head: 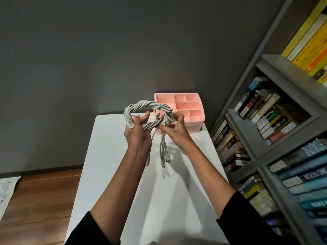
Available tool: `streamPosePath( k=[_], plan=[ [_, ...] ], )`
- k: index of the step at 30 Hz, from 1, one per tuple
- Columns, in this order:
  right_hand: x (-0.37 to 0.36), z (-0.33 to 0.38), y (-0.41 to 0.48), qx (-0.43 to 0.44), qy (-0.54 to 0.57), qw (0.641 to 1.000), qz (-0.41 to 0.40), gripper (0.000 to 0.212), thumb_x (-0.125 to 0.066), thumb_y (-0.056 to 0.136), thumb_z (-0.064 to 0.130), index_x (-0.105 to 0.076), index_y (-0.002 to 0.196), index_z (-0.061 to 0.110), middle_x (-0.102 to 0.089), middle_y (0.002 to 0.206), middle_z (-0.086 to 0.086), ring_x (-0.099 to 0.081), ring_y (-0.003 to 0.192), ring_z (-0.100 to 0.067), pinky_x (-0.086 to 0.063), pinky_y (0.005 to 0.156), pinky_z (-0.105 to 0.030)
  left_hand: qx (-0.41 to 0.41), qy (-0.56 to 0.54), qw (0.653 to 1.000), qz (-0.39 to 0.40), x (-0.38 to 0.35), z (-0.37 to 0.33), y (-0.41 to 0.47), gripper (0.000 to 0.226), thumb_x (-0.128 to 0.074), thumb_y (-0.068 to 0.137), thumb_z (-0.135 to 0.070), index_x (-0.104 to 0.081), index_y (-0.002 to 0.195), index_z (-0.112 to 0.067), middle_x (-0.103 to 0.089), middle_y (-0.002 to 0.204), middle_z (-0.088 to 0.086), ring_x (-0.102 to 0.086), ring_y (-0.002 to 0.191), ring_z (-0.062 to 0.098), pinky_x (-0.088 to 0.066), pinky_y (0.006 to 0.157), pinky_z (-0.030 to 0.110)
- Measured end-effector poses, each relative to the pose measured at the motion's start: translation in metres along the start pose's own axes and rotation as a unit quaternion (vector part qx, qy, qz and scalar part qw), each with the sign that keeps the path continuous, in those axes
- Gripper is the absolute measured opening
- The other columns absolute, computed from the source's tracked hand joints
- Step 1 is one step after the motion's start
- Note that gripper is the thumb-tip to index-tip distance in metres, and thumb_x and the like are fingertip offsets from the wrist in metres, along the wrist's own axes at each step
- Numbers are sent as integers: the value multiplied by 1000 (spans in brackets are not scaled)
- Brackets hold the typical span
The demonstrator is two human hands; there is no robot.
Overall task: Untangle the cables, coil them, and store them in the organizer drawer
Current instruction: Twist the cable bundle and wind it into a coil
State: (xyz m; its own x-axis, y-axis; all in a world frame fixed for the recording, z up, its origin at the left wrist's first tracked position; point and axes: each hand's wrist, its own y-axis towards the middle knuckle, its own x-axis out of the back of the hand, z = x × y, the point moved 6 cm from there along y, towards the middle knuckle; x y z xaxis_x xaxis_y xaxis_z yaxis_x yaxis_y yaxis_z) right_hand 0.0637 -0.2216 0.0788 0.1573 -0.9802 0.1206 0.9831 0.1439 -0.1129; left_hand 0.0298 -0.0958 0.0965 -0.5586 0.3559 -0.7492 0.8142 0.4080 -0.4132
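Note:
Several pale grey cables are twisted together into one thick ring (147, 105), held up above the white table (109, 156). My left hand (137, 131) grips the ring's lower left part, fingers curled round the strands. My right hand (176, 129) pinches the strands at the ring's lower right. Loose cable ends with plugs (163, 154) hang down between my hands. The pink organizer (193, 121), with several open compartments on top, stands at the table's far right, just behind the ring.
A grey bookshelf (276, 112) packed with books runs along the right side, close to the table's edge. A dark grey wall stands behind the table. Wooden floor (44, 191) lies to the left, with a pale mat at the far left.

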Motion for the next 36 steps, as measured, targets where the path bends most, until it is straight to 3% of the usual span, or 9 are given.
streamPosePath(
  k=[3,6,9,14,16,18,23,31,36],
  plan=[
    [-18,-18,-6,-127,-21,992,5,47,-57,90,45,-42,116,9,-62,113,-12,-64,97,-23,-53,83,-37,-6,-12,1000,-4,0,-2,1,23,-35,103,-14,-48,86,-5,-67,53,1,-69,58,7,-50,92,54],
    [-37,-9,-15,-153,24,985,73,36,-33,103,34,-55,95,7,-60,73,-6,-62,62,-20,-47,58,-24,18,6,1000,5,1,1,-1,27,-36,103,-19,-49,84,-7,-70,61,1,-68,57,7,-60,71,42],
    [-37,7,-14,-112,14,992,47,32,-26,105,25,-41,77,18,-34,60,0,-33,48,-11,-34,45,-23,14,6,999,30,5,-2,7,26,-36,103,-20,-51,88,-5,-72,70,5,-69,71,7,-44,102,46],
    [-29,17,-12,-124,-11,988,89,34,-30,104,27,-45,76,18,-25,57,4,-21,42,-5,-17,36,-16,11,134,979,151,-2,-15,-2,17,-50,96,-24,-55,93,-8,-74,81,2,-69,87,8,-51,90,26],
    [-27,22,-13,-134,2,986,103,33,-32,104,24,-45,73,18,-24,58,4,-20,41,-4,-15,36,-16,0,194,949,248,-4,-15,-10,9,-56,87,-8,-56,96,-9,-74,91,0,-68,94,8,-52,87,21],
    [-25,24,-13,-130,-6,985,112,32,-38,101,23,-43,70,19,-27,58,3,-22,45,-6,-15,37,-17,-33,280,904,322,-4,-17,-10,27,-68,76,3,-59,100,-5,-72,104,4,-66,103,15,-51,88,24],
    [-26,26,-17,-119,7,984,130,32,-40,101,31,-48,74,16,-27,51,8,-20,40,-4,-17,37,-17,-119,361,866,324,-3,-23,-8,18,-67,83,-5,-63,99,1,-65,112,21,-61,99,27,-50,90,34],
    [-28,28,-26,-102,33,976,191,29,-51,98,20,-46,69,21,-33,56,8,-22,40,0,-18,41,-14,-132,328,869,346,5,-22,-10,11,-65,80,1,-64,90,-3,-69,103,10,-58,119,25,-47,98,34],
    [-28,33,-27,-104,4,969,224,20,-47,99,11,-55,80,14,-52,75,1,-40,54,-3,-30,46,-13,-156,373,853,331,2,-32,-7,11,-61,84,4,-64,88,-6,-71,96,8,-66,97,22,-53,85,32]
  ],
)
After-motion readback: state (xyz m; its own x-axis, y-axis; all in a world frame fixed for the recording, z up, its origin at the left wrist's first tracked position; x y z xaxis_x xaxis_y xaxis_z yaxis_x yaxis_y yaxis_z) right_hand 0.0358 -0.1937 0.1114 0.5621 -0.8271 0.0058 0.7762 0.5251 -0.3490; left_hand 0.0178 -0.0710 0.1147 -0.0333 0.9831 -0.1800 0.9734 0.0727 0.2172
